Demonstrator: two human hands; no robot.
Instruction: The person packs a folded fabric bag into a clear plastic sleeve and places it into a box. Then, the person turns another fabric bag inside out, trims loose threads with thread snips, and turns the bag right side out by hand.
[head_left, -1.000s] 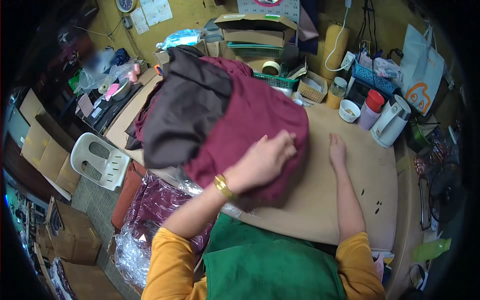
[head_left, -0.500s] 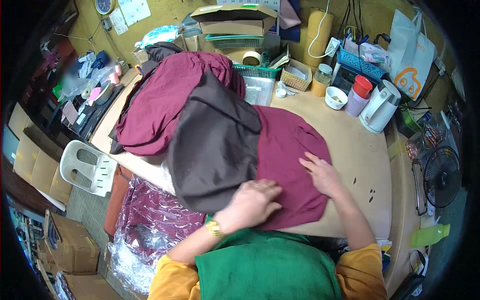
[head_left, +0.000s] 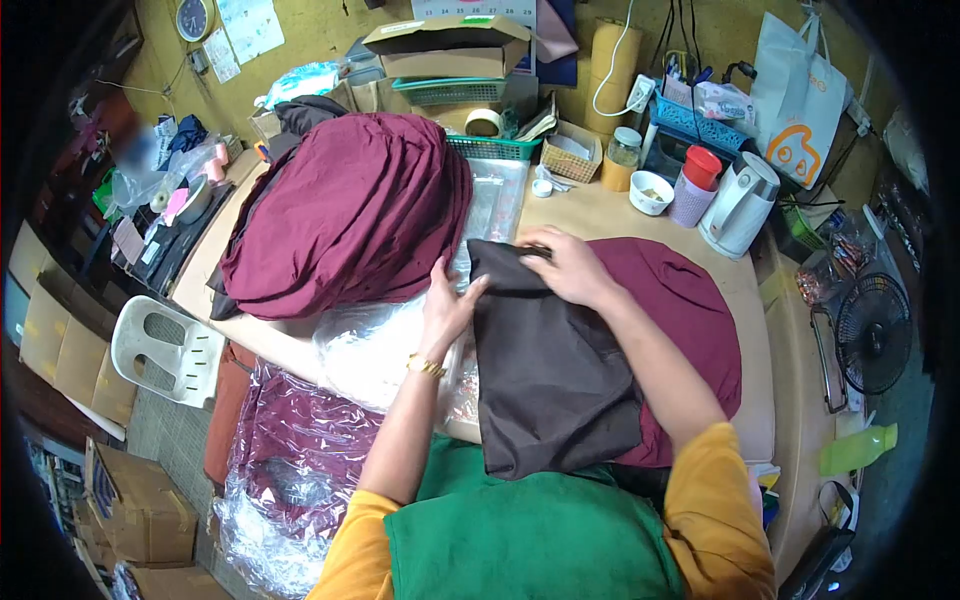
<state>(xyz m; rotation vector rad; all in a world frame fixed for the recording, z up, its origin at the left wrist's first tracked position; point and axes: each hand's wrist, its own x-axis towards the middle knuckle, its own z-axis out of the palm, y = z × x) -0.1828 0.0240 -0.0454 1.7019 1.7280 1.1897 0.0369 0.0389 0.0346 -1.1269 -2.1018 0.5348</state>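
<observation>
1. The dark-and-maroon cloth (head_left: pixel 560 380) is now lying farther right on the near side of the table (head_left: pixel 600 215), and its dark part is apparently being turned or straightened.
2. The right hand (head_left: pixel 570 265) is pinching the dark part's far edge; the left hand (head_left: pixel 445 305) is parting thumb and fingers beside the far-left corner.
3. Clear plastic (head_left: pixel 360 350) is lying left, near the maroon pile (head_left: pixel 345 220).
4. A kettle (head_left: pixel 740 205) is standing far right; a plastic chair (head_left: pixel 172 372) is standing left.
</observation>
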